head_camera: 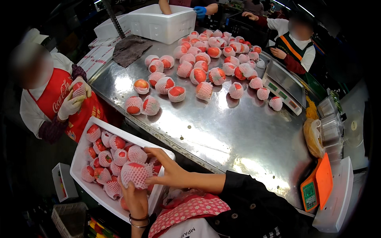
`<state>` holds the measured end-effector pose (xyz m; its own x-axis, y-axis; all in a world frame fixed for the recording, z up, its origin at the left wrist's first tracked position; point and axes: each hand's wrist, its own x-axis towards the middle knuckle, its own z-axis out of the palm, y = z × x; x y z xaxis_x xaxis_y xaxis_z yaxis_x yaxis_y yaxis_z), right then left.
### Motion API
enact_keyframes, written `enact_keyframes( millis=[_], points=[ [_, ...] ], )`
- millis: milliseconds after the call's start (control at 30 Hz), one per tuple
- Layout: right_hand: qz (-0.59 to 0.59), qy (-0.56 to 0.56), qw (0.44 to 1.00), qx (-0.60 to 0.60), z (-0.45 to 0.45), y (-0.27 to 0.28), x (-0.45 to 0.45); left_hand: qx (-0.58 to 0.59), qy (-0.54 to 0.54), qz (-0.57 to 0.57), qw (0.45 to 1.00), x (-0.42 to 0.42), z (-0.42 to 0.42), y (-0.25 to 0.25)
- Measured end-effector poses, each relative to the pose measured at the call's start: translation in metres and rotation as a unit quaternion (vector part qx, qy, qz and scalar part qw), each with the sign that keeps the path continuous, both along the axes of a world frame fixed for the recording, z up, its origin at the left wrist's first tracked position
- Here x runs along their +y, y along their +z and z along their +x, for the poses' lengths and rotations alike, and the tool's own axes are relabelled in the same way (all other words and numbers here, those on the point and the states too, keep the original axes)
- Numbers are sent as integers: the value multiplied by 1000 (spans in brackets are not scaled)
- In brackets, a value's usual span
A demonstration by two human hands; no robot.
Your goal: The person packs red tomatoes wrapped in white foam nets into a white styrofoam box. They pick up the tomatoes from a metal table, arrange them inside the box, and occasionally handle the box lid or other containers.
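Observation:
My left hand [135, 197], with bracelets at its wrist, holds a tomato in a pink foam net [137, 175] from below. It is raised over a white foam box [116, 131] full of similar net-wrapped tomatoes [105, 158]. My right hand [168, 171] reaches in from the right, its thumb at the edge of the held net. The right hand's fingers are spread apart, near another wrapped tomato [137, 154]. Whether they touch that one I cannot tell, and some fingers are hidden.
Many wrapped tomatoes [198, 76] lie on a steel table [208, 134]. A scale [282, 86] and an orange scale [315, 184] stand at its right. At left, a gloved person [73, 98] holds a tomato. Others work beyond, beside a white foam box [162, 25].

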<state>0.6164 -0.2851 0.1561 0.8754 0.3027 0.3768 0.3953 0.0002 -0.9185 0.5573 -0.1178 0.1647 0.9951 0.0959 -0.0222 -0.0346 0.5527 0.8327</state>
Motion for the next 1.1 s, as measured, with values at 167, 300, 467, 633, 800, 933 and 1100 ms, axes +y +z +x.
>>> enact_keyframes(
  millis=[167, 300, 467, 633, 800, 933, 1100],
  points=[
    [314, 85, 863, 386, 28, -10, -38, -19, -128, 44, 991, -59, 26, 20],
    [460, -26, 811, 360, 106, -37, -123, -21, -80, 185, 979, -57, 25, 15],
    [485, -197, 831, 187, 261, -69, -306, 141, 121, 100, 978, 16, -11, -19],
    [494, -188, 822, 213, 332, -55, -391, 206, 267, 177, 925, 87, -65, -49],
    [357, -95, 890, 267, 272, -45, -248, 210, 148, 412, 874, 88, -58, -67],
    [140, 44, 960, 240, 162, -51, -83, -2, 29, 683, 730, 62, -30, -76],
    [-165, 243, 950, 106, 70, -33, 10, 53, -40, 565, 822, 60, -7, -92]
  ],
)
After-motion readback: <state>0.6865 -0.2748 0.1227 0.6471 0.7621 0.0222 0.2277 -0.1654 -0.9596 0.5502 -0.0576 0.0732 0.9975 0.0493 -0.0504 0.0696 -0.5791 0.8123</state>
